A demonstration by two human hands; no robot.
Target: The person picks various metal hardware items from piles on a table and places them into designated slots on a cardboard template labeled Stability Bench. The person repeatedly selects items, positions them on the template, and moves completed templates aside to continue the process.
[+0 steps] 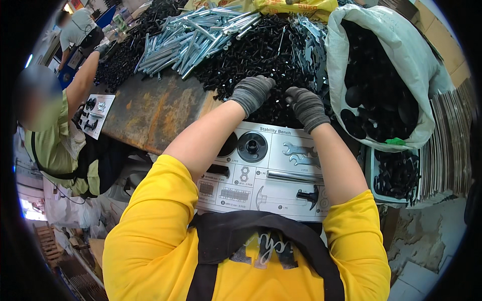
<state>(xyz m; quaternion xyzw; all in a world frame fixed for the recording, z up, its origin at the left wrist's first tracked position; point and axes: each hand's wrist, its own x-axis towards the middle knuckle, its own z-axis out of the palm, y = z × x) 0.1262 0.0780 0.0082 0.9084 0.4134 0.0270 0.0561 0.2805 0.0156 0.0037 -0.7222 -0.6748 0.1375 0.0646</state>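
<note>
Both my hands wear grey knit gloves and reach over a heap of small black bolts [236, 70]. My left hand [252, 94] is closed, its fingers curled together at the heap's near side. My right hand [307, 107] is closed too, fingers bent toward the left one with a small gap between them. What either hand pinches is too small to make out. Below my wrists lies a printed card [236, 182] with part outlines. On it rest a black round disc [252, 147], open-end wrenches [303, 154], a silver tube [291, 175] and a black T-shaped piece [308, 196].
Silver rods [193, 40] are piled behind the bolts, with flat metal wrenches [307, 45] to their right. A white sack [427, 75] of black discs stands at right, above a bin [396, 173] of black parts. Stacked cardboard [447, 145] borders it. A co-worker [55, 145] works at left.
</note>
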